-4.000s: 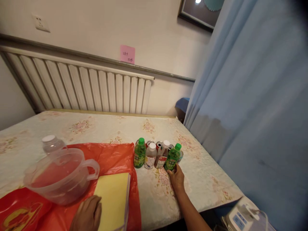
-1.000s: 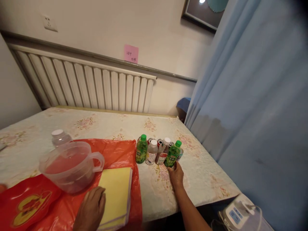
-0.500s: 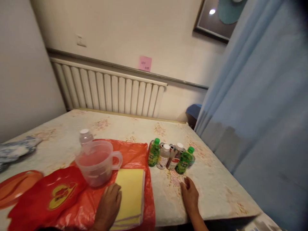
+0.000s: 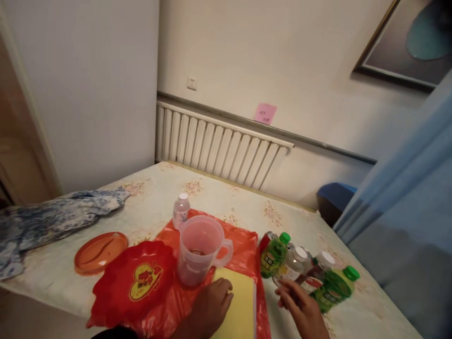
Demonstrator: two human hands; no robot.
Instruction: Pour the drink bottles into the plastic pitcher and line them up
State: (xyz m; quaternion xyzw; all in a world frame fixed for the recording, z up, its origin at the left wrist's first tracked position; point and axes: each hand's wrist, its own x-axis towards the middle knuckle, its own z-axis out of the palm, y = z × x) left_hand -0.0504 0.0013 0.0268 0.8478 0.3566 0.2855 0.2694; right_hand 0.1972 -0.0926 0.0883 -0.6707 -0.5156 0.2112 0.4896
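My left hand (image 4: 213, 303) rests on a stack of yellow paper (image 4: 240, 301), fingers loosely bent with nothing in them. Right behind it stands a translucent pink measuring jug (image 4: 197, 261), its handle turned right. My right hand (image 4: 300, 308) hovers beside a cluster of bottles and cans, fingers apart and holding nothing I can see. That cluster has a green-capped drink bottle (image 4: 273, 256), a clear white-capped bottle (image 4: 294, 264), a red-labelled bottle (image 4: 314, 278), another green bottle (image 4: 334, 289) and a red can (image 4: 265, 241). The paper and jug sit on a red plastic bag (image 4: 243, 240).
A red scalloped tray (image 4: 116, 294) with a yellow heart lies left of the jug, beside an orange lid (image 4: 100, 252). A small clear bottle (image 4: 181, 212) stands behind. Blue-patterned cloth (image 4: 60, 221) drapes the left corner. A blue curtain (image 4: 409, 226) hangs at right.
The view has swung left, so the table's things appear farther right. My right hand is now closer to the bottles. My left hand stays on the yellow paper.
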